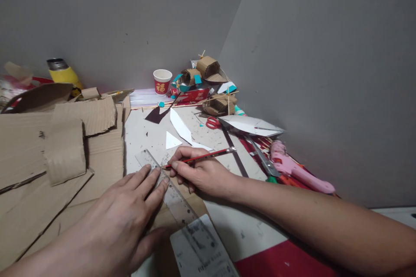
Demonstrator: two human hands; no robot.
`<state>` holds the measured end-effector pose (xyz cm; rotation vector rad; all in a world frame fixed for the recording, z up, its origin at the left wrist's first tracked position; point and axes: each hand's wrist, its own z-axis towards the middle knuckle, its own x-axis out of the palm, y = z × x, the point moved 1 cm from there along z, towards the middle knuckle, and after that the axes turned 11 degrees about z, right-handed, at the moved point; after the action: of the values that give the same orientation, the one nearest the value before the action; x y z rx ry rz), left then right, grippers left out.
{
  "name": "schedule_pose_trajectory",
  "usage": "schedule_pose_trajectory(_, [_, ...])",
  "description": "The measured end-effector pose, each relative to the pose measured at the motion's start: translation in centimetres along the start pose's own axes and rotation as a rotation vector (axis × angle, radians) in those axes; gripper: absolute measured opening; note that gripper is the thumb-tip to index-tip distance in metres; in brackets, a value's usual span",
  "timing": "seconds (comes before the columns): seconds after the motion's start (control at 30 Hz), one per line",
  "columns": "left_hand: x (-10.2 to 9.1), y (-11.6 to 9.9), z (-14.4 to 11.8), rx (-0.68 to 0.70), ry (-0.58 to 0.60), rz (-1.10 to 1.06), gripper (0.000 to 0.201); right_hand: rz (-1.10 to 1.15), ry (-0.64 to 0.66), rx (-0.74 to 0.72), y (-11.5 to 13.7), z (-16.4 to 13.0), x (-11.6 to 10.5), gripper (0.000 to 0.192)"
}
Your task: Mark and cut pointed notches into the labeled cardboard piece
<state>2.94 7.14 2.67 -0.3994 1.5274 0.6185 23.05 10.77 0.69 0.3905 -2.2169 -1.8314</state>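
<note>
Hands [201, 172], pencil [201, 156], ruler [172, 194], cardboard [48, 160]

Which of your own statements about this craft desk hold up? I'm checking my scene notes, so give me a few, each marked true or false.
1. The right hand holds a red pencil. True.
2. The left hand presses flat on a clear ruler. True.
3. The pink glue gun lies left of the hands. False: it lies to the right, near the wall.
4. The paper cup is blue. False: it is red and white.
5. Red-handled scissors lie beyond the hands. True.
</note>
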Motion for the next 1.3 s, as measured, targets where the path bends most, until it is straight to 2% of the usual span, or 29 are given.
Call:
schedule_pose_trajectory(0.27, [-0.3,0.0,0.5,0.005,0.021,-0.009,0.068,0.064,0.018,0.065,0.6,-0.2,-0.4,0.015])
schedule_pose_trajectory(0.63, [-0.1,-0.1,0.3,0.002,0.038,-0.012,0.067,0.098,0.032,0.106,0.9,-0.4,-0.5,0.014])
schedule_pose_trajectory(1.3, [0.0,0.0,0.4,0.000,0.014,-0.044,0.067,0.018,0.135,0.249,1.8,-1.0,-1.2,0.016])
